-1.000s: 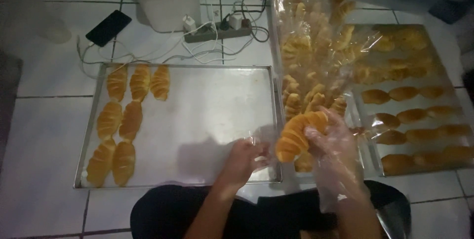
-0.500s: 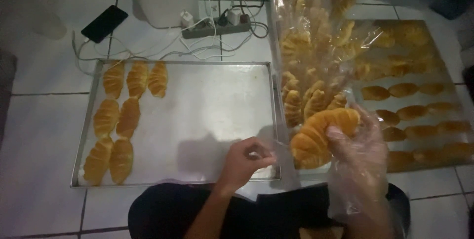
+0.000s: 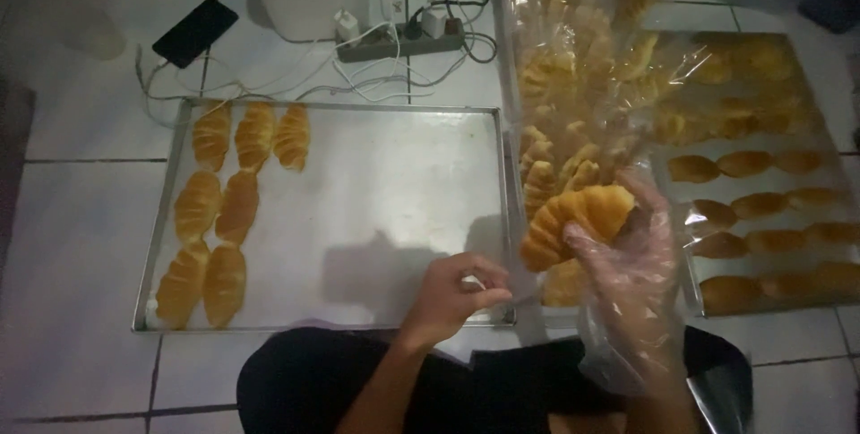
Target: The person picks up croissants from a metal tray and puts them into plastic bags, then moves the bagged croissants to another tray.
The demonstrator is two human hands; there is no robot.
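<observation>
over the near right corner of the metal tray [image 3: 394, 183], the gloved right hand [image 3: 632, 264] holds a croissant [image 3: 573, 219] loosely in its fingers, left hand [image 3: 452, 291] pinched shut beside it, so it might slip and fall.

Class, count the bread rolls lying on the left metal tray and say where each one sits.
7, all at the left end of the left tray: three across the top, two in the middle, two at the bottom. None seem hidden.
</observation>
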